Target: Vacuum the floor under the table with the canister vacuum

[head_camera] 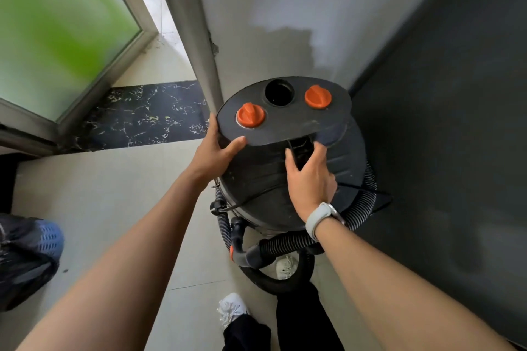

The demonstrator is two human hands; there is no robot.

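Note:
A black canister vacuum (256,177) stands on the tiled floor in a corner. Its flat oval top plate (322,120) has a round hole and two orange knobs (251,115). My left hand (215,151) grips the left rim of that plate, thumb on top. My right hand (310,177) lies on the dome below the plate, its fingers reaching into the handle recess (299,148). A ribbed grey hose (288,245) coils round the base of the canister, down by my feet.
A white wall (285,8) rises behind the vacuum and a dark grey panel (456,122) stands to its right. A frosted glass door (57,25) and black marble threshold (142,114) lie left. A dark bag (25,253) sits at the left edge.

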